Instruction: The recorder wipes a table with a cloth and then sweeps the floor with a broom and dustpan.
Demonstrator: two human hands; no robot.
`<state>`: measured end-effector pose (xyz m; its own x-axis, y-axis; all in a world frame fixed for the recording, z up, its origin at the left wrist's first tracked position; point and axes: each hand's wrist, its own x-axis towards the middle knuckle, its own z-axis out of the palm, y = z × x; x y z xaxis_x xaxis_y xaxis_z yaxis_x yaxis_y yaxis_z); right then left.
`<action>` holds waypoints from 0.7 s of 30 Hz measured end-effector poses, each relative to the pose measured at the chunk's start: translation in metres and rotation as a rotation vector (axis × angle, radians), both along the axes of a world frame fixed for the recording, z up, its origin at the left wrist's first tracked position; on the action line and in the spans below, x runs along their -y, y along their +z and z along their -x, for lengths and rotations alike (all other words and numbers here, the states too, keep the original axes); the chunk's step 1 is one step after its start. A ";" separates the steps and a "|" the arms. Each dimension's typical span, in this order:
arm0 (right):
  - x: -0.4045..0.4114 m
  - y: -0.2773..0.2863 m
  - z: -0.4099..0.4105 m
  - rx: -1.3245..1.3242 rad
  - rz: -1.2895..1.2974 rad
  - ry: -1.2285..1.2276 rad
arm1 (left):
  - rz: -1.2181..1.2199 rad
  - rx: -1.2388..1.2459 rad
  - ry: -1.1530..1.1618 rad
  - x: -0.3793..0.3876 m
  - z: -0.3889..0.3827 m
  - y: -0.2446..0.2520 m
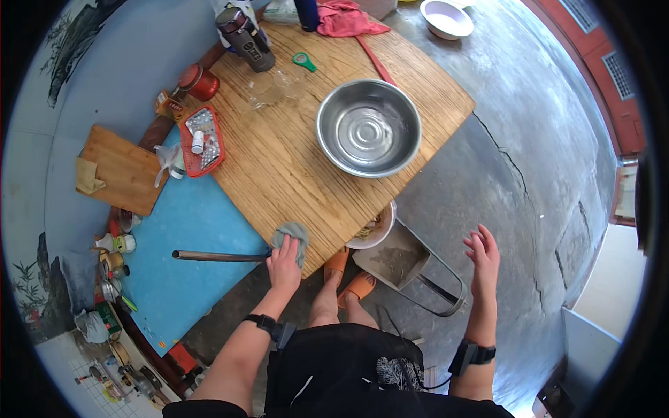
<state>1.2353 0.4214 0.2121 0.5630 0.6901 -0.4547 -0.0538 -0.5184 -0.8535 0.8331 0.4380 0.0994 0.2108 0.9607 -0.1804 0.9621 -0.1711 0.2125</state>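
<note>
My left hand (285, 266) presses a damp-looking grey-green cloth (292, 232) flat against the near corner of a wooden tabletop (261, 172). A dark rod (219, 256) reaches out to the left from beside this hand; its right end is hidden, and I cannot tell whether the hand touches it. Off to the right, my right hand (483, 253) hangs over the floor with its fingers apart and nothing in them. A wide stainless steel basin (368, 128) stands on the tabletop ahead, with some liquid or sheen at its bottom.
Left of the wood lies a blue surface (177, 261). A red basket (209, 167) of blister packs, a red canister (201, 83), a dark flask (245, 39) and glass cups (266, 89) line the wall side. Below are a scrap bucket (389, 227) and metal dustpan (397, 256).
</note>
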 end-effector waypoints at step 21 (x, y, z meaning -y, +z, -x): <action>0.164 -0.041 0.008 0.646 0.431 0.347 | 0.704 1.458 0.580 -0.074 -0.053 0.054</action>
<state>1.2276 0.2575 0.1710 0.5911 0.7118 -0.3794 0.5983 -0.7024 -0.3857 0.8863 0.5121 0.1530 0.2520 0.7907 -0.5579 -0.1806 0.6048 0.7756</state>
